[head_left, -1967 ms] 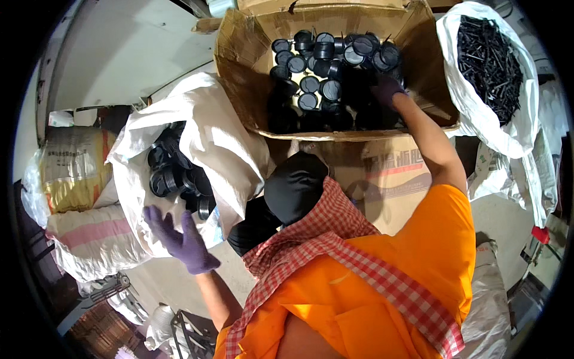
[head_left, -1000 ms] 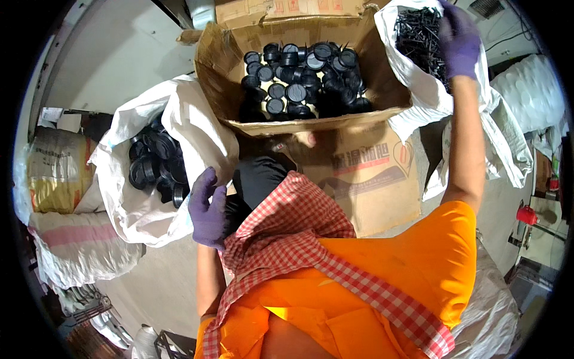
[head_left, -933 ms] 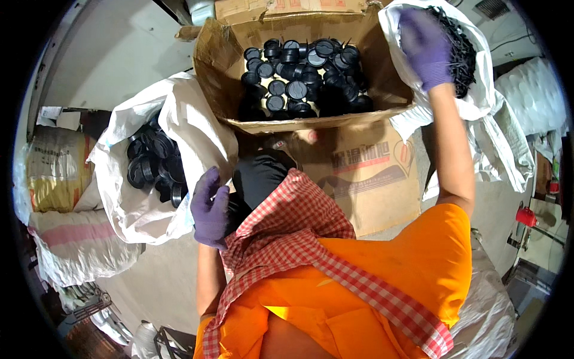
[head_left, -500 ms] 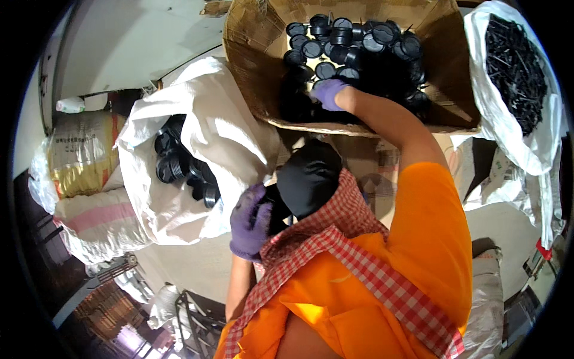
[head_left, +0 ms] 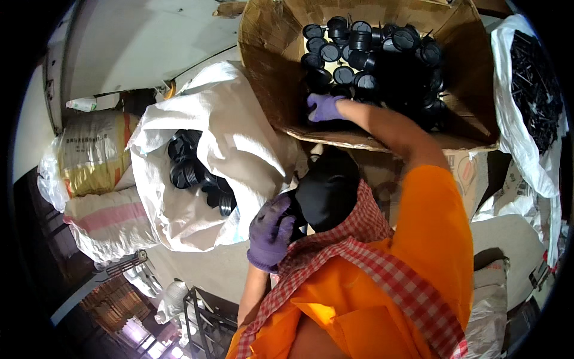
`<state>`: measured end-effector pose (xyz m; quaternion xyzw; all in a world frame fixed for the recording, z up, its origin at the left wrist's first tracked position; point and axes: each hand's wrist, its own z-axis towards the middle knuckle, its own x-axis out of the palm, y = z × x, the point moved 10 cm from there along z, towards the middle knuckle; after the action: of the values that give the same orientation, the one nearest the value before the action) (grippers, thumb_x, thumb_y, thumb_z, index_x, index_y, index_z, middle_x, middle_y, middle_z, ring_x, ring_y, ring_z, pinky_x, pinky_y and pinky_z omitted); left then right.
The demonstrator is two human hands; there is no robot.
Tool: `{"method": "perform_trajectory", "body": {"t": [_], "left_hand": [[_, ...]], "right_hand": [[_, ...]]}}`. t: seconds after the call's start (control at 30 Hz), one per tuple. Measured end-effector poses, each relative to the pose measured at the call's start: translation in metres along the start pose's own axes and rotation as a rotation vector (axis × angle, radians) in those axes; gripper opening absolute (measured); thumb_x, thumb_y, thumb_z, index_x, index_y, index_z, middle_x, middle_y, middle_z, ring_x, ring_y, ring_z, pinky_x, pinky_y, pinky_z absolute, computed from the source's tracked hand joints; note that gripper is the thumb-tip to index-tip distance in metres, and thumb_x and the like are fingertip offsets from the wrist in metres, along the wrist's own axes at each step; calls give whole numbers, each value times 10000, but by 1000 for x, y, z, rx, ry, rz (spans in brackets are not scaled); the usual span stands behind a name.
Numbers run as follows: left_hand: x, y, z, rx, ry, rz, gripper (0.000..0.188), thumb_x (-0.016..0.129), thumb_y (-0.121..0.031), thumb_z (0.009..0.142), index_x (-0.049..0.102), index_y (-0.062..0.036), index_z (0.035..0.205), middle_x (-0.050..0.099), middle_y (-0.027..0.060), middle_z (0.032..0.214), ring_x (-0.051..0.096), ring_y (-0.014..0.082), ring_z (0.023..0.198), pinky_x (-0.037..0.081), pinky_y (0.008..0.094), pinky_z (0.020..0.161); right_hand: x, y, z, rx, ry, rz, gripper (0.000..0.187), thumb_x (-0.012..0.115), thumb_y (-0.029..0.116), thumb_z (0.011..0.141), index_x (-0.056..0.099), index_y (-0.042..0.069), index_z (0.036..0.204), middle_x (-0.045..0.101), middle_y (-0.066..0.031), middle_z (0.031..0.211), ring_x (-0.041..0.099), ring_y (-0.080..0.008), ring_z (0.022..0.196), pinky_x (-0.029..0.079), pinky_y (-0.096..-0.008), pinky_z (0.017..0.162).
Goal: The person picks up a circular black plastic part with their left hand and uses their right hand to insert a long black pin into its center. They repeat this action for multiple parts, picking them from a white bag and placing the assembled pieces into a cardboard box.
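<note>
Right hand (head_left: 323,107), purple-gloved, deep in the carton (head_left: 269,66), fingers curled among black caps (head_left: 365,51); grip on any one cap impossible to tell. Left hand (head_left: 270,233) clenched around a black part (head_left: 296,206) near the chest. White sack (head_left: 239,143) at left, open, holding black rings (head_left: 188,170). Bag (head_left: 508,96) at right full of black sticks (head_left: 535,90).

The right hand (head_left: 323,107), in a purple glove, sits in the upper middle of the frame, its bare forearm stretched up from the orange sleeve, fingers curled downward. The left hand (head_left: 270,233), also purple-gloved, is near the frame's centre, fingers bent loosely, forearm rising from the lower edge.
</note>
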<state>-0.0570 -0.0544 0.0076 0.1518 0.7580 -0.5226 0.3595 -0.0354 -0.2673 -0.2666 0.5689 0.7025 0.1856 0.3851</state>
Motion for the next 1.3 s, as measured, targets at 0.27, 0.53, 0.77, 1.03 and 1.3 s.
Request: {"method": "perform_trajectory", "body": {"t": [0.27, 0.53, 0.77, 1.03, 1.3], "left_hand": [[-9, -128, 49, 449, -268, 228, 771, 747, -105, 745, 327, 18, 1380, 502, 228, 1276, 548, 338, 1134, 448, 355, 931], [-20, -58, 54, -141, -221, -793, 203, 534, -165, 862, 574, -1, 974, 595, 77, 836, 571, 144, 688, 482, 252, 617], [6, -54, 8, -201, -81, -984, 307, 579, -148, 888, 547, 7, 1150, 620, 84, 1044, 592, 177, 923, 487, 316, 826], [-29, -99, -9, 394, 18, -70, 343, 626, -44, 689, 599, -48, 1031, 648, 107, 838, 622, 241, 755, 502, 358, 723], [-20, -54, -10, 177, -171, -614, 497, 619, 53, 812, 447, 3, 1276, 548, 145, 1232, 568, 204, 1076, 451, 329, 930]], "right_hand": [[-70, 126, -264, -530, -14, 530, 495, 728, 250, 780, 545, 1, 1167, 646, -109, 961, 618, -177, 870, 490, -301, 749], [-31, 117, -341, -817, -573, 266, 688, 668, 153, 743, 384, 38, 1358, 451, -187, 1345, 432, -314, 1272, 347, -401, 1053], [-8, 143, -318, -724, -739, -131, 347, 666, 263, 754, 570, 47, 1007, 602, -140, 944, 543, -340, 982, 419, -432, 879], [67, 143, -301, -484, 507, 109, 287, 628, 337, 815, 694, 60, 777, 628, -84, 645, 597, -190, 567, 466, -335, 572], [-9, 185, -276, -1220, -18, 1321, 185, 631, 181, 874, 633, -3, 854, 638, -83, 822, 595, -155, 792, 480, -288, 784]]}}
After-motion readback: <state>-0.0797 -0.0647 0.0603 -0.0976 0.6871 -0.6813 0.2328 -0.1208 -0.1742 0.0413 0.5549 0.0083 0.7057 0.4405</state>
